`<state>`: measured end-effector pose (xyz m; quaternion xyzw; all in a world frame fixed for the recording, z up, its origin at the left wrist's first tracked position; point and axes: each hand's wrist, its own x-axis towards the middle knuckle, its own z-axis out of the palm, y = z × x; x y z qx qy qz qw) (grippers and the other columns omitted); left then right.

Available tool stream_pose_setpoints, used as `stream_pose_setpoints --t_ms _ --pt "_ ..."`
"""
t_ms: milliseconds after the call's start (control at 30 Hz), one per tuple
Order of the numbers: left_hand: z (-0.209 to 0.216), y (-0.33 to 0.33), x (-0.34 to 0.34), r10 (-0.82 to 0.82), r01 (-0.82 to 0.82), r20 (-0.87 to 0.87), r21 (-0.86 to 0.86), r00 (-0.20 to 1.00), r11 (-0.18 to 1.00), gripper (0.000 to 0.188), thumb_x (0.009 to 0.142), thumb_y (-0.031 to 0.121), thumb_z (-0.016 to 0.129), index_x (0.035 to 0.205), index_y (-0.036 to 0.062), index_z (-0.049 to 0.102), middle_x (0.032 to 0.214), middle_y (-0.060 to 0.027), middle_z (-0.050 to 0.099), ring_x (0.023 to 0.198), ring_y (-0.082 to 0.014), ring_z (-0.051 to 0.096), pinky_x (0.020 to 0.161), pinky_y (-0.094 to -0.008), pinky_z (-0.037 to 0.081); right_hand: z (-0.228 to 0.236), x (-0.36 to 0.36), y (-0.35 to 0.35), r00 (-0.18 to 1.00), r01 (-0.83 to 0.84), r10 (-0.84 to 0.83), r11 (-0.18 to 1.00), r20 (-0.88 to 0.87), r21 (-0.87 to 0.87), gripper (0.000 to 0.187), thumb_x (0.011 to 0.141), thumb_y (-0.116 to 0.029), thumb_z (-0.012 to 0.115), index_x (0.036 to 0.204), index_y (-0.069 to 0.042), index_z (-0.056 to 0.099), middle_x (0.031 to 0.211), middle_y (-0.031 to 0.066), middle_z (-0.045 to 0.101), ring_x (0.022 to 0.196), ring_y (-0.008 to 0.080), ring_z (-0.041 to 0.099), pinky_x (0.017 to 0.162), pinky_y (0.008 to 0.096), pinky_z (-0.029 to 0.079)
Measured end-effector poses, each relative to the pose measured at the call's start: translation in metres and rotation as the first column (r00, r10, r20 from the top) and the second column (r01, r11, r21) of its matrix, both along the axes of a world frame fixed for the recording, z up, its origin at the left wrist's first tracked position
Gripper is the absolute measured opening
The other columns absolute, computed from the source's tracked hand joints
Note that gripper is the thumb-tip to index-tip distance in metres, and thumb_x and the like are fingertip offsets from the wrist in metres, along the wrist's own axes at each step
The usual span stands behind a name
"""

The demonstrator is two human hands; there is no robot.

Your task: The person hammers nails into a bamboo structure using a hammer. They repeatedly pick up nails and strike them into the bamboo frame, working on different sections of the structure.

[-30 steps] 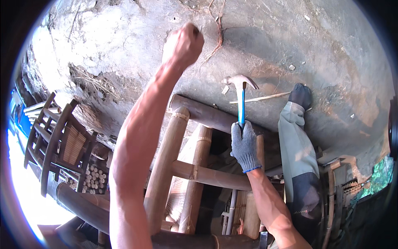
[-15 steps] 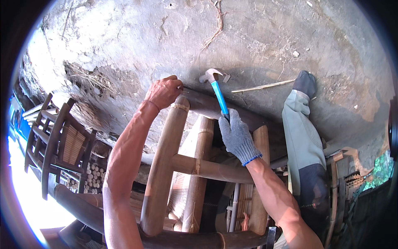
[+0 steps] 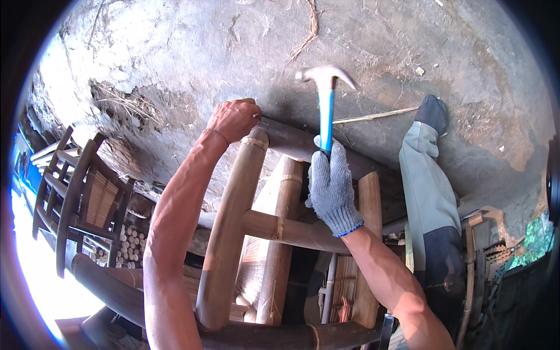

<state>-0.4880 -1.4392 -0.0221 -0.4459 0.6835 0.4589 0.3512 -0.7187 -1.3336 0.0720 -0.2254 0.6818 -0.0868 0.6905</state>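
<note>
A bamboo frame (image 3: 232,227) of upright poles and crosspieces lies before me. My left hand (image 3: 235,119), bare, is closed in a pinch at the left end of its far dark bamboo rail (image 3: 297,140). Whatever small thing the fingers may hold is hidden. In a grey knitted glove (image 3: 337,201), my right hand (image 3: 333,184) grips the lower end of a blue-handled claw hammer (image 3: 326,114). The metal head is slightly blurred and stands above the rail, apart from it, to the right of my left hand.
Rough concrete floor (image 3: 379,35) spreads beyond the frame, with a thin split stick (image 3: 376,115) on it. My outstretched leg (image 3: 429,181) lies along the right side. At the left stands a dark bamboo chair (image 3: 81,198) beside a stack of cut poles (image 3: 133,248).
The hammer has swung up and right, away from the rail, and its head has turned. My right hand turned with it. My left hand stays at the rail's end, barely shifted.
</note>
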Motion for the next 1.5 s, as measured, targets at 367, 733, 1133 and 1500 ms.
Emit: stream_pose_setpoints --t_ms 367,733,1133,1500 --pt "0.018 0.009 -0.013 0.238 -0.237 0.007 -0.087 0.971 0.968 0.017 0.089 0.019 0.062 0.096 0.0073 0.072 0.101 -0.0099 0.069 0.091 -0.0323 0.068 0.082 -0.0434 0.054 -0.008 -0.01 0.006 0.988 0.065 -0.071 0.997 -0.133 -0.049 0.026 0.104 -0.027 0.051 0.097 -0.001 0.051 0.072 0.0266 0.061 0.068 0.0456 0.065 0.054 0.0501 0.046" --pt "0.005 0.011 -0.003 0.116 -0.116 0.011 -0.054 0.993 0.992 0.017 0.091 0.024 0.061 0.094 0.0126 0.074 0.099 -0.0063 0.067 0.091 -0.0312 0.068 0.08 -0.0452 0.054 -0.007 -0.015 0.0 0.998 -0.048 0.044 0.994 0.04 0.101 0.026 0.104 -0.026 0.049 0.097 -0.001 0.05 0.069 0.0242 0.06 0.062 0.0401 0.066 0.055 0.0491 0.05" --pt "0.004 0.008 -0.004 0.055 -0.055 0.011 -0.035 0.998 0.998 0.015 0.089 0.022 0.062 0.09 0.0119 0.072 0.096 -0.0061 0.067 0.089 -0.0315 0.067 0.078 -0.0451 0.054 -0.001 0.004 0.001 0.99 0.09 -0.109 0.974 -0.087 -0.207 0.022 0.102 -0.022 0.05 0.098 0.0 0.051 0.072 0.0263 0.061 0.067 0.0438 0.066 0.057 0.0501 0.048" --pt "0.066 0.031 -0.069 0.554 -0.533 -0.013 0.253 0.832 0.807 0.026 0.09 0.024 0.064 0.098 -0.0013 0.069 0.092 -0.0158 0.072 0.088 -0.0291 0.07 0.08 -0.0402 0.054 -0.017 -0.019 -0.004 0.95 0.31 -0.306 0.949 -0.062 0.062 0.022 0.101 -0.026 0.058 0.096 -0.004 0.055 0.065 0.0109 0.058 0.054 0.023 0.061 0.05 0.0375 0.048"
